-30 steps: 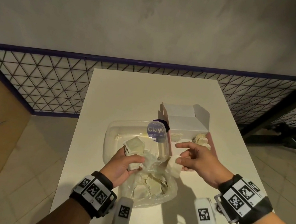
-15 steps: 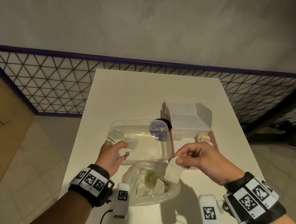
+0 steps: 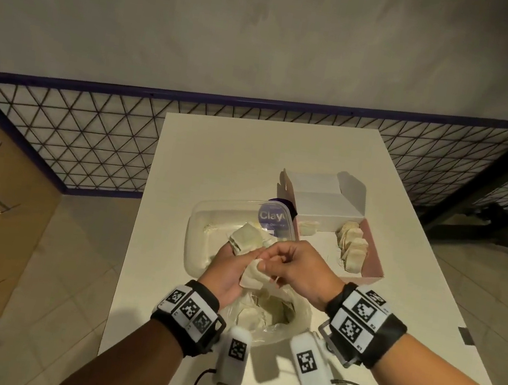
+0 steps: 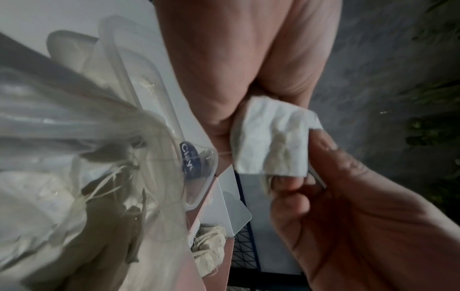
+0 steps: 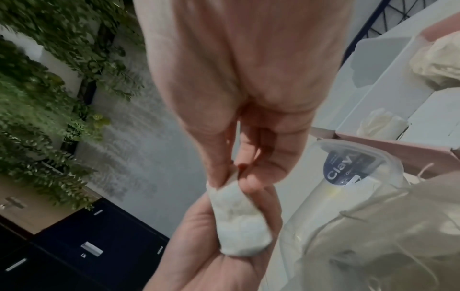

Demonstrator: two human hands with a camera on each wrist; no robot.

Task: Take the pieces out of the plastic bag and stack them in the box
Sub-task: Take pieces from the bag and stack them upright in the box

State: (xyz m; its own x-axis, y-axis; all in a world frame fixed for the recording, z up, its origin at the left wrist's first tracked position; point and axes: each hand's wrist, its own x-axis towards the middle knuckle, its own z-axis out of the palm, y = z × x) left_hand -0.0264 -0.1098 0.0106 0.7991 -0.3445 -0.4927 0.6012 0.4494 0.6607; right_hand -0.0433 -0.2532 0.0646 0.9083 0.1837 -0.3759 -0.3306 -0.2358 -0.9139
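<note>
Small white tea-bag pieces are the task's objects. My left hand [image 3: 234,257] grips a small stack of pieces [image 3: 247,240] above the clear tub. My right hand [image 3: 268,262] pinches one piece [image 3: 252,278] by its top and holds it against my left palm. The right wrist view shows that piece [image 5: 239,216] lying across my left hand, and the left wrist view shows a piece [image 4: 271,141] between both hands. The clear plastic bag [image 3: 292,321] lies under my hands with several pieces inside. The pink box [image 3: 374,263] at the right holds a row of pieces [image 3: 353,245].
A clear plastic tub [image 3: 199,217] with a dark "Clay" label lies left of the box, on the white table [image 3: 250,165]. The box's white lid [image 3: 327,200] stands open behind it. A mesh railing [image 3: 72,139] runs past the table's far edge.
My hands have come together above the bag. The right hand carried its piece left, and the left hand brought its stack right and nearer to me.
</note>
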